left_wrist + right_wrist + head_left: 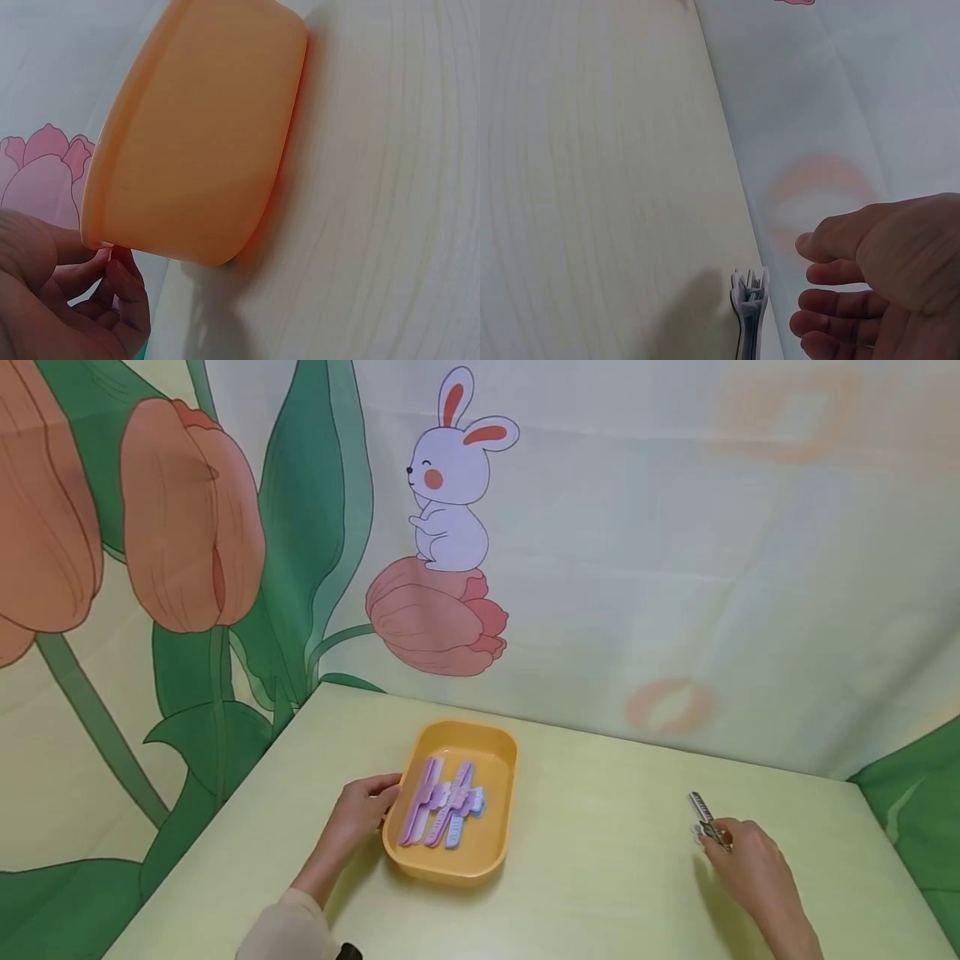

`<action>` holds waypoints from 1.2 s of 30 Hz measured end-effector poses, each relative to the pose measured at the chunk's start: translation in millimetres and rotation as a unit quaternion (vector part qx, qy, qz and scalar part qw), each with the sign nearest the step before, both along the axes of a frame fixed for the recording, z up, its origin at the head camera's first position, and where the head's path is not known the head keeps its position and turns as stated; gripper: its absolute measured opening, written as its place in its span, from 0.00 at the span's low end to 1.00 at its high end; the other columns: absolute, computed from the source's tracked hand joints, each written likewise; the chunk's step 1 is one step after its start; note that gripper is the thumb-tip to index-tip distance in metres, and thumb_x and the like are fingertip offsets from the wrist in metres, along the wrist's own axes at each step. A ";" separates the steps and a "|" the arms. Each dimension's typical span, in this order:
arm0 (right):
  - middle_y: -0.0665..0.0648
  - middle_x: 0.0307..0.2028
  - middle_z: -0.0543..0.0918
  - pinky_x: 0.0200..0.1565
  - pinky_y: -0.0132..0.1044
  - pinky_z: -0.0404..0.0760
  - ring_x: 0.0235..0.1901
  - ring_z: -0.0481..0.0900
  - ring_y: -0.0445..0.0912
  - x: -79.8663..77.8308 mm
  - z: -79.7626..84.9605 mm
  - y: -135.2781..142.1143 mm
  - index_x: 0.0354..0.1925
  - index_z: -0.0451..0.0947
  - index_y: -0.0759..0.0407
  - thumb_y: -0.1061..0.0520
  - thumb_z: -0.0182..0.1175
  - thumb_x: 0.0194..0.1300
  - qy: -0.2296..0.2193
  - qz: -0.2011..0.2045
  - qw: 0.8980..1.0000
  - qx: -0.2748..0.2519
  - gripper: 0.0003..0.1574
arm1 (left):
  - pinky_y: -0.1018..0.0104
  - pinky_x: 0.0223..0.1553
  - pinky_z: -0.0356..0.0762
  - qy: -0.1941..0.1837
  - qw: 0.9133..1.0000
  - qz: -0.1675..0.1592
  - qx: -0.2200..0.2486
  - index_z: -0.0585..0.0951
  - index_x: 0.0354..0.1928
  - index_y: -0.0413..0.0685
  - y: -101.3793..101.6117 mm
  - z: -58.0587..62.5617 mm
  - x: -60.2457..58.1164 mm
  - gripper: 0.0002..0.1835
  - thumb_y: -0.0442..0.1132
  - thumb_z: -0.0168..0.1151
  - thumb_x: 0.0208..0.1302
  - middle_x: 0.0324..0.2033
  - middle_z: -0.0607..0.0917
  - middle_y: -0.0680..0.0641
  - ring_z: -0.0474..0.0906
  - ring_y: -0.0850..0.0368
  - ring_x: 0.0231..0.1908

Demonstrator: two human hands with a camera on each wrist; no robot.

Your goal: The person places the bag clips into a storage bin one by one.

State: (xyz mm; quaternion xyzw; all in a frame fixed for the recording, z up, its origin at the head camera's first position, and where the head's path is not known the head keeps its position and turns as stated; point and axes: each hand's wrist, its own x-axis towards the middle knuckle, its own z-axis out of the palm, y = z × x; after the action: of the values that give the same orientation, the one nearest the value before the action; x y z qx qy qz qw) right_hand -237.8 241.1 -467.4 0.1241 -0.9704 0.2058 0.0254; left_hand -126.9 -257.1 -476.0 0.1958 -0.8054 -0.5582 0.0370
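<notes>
My left hand [363, 810] pinches the rim of a yellow-orange plastic basin [491, 856] at its left side; the left wrist view shows the thumb and fingers at a corner of the rim [94, 225]. Inside lie purple sealing clips [420, 802] and a light blue clip [454, 831], partly overlapping. Over on the right, my right hand [753, 864] is beside a black-and-white clip [701, 807] on the table, overlapping its near end in the head view. From the right wrist, the fingers [840, 304] are loosely bent, with a gap between them and the clip [750, 307].
A pale wood-grain table [585, 827] carries everything. Behind it hangs a curtain [600, 568] printed with tulips and a white rabbit, meeting the table's back edge. The clip lies well to the right of the basin.
</notes>
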 end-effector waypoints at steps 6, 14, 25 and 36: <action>0.70 0.38 0.80 0.37 0.58 0.79 0.34 0.80 0.58 -7.0 -6.4 1.5 0.52 0.78 0.78 0.57 0.66 0.68 0.008 0.010 1.000 0.019 0.25 | 0.66 0.39 0.82 0.000 1.000 0.009 -0.004 0.79 0.65 0.35 0.6 -1.1 0.0 0.19 0.35 0.55 0.78 0.55 0.84 0.37 0.82 0.54 0.41; 0.71 0.40 0.78 0.39 0.58 0.80 0.34 0.79 0.57 -9.7 -16.5 3.8 0.56 0.76 0.78 0.59 0.67 0.66 -0.006 -0.008 1.000 0.029 0.27 | 0.65 0.37 0.82 0.001 1.000 0.003 -0.008 0.78 0.64 0.32 2.7 -0.4 1.5 0.19 0.35 0.54 0.78 0.54 0.84 0.35 0.82 0.55 0.39; 0.72 0.40 0.78 0.37 0.59 0.80 0.36 0.80 0.60 -14.3 -18.0 7.3 0.56 0.76 0.76 0.60 0.68 0.64 0.045 -0.013 0.998 0.032 0.27 | 0.65 0.35 0.82 0.017 1.000 -0.002 0.001 0.79 0.63 0.31 3.8 -0.7 -5.0 0.19 0.35 0.55 0.78 0.53 0.85 0.34 0.82 0.55 0.37; 0.71 0.39 0.76 0.30 0.51 0.78 0.31 0.75 0.54 -19.6 -26.4 8.0 0.63 0.77 0.70 0.61 0.63 0.68 0.018 -0.001 0.999 0.046 0.27 | 0.65 0.35 0.82 0.002 1.000 0.001 0.005 0.79 0.64 0.32 3.8 -0.1 -6.1 0.19 0.36 0.54 0.79 0.53 0.84 0.35 0.81 0.56 0.36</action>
State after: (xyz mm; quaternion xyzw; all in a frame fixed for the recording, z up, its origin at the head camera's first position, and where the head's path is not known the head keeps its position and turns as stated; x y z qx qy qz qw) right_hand -257.5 249.2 -493.9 0.1281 -0.9782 0.1591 0.0371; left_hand -133.0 -253.3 -476.1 0.1960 -0.8024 -0.5624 0.0383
